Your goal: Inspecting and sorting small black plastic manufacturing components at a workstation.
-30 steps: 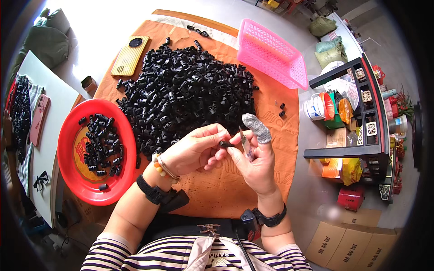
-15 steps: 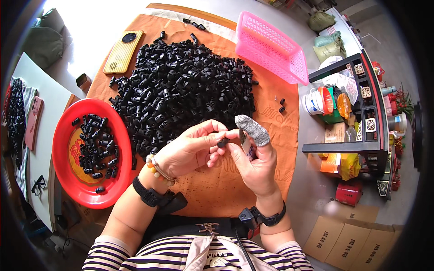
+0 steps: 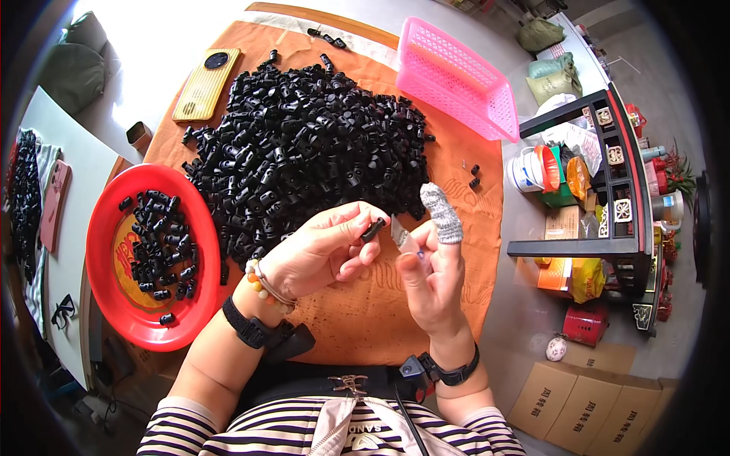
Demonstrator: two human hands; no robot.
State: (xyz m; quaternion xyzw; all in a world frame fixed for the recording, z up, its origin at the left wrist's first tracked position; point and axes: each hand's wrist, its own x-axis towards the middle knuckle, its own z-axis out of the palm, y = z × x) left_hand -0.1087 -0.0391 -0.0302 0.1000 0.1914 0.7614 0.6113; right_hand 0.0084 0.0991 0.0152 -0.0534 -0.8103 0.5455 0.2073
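My left hand [image 3: 323,247] is closed, pinching a small black plastic cord lock [image 3: 372,229] between thumb and fingertips. Close to its right, my right hand [image 3: 441,292] grips a small thin blade [image 3: 403,239] that points up and left toward the cord lock. Its grip end is hidden in the fingers. A grey knitted finger sleeve [image 3: 442,213] covers the right index finger, which is raised, and the thumb stands apart. Beyond both hands, a large heap of black cord locks [image 3: 304,144] covers the table. More cord locks [image 3: 163,247] lie in a red oval tray [image 3: 103,277] at the left.
An orange cloth [image 3: 449,281] covers the table. A pink basket [image 3: 456,76] sits at the far right, a yellow phone [image 3: 207,87] at the far left. Several loose cord locks lie around the heap. A black shelf [image 3: 578,247] stands to the right, cartons [image 3: 578,406] below it.
My right hand has drawn back to the right from the cord lock, its index finger lifting and its thumb coming away. The blade shows more now. My left hand keeps its place, the cord lock more exposed.
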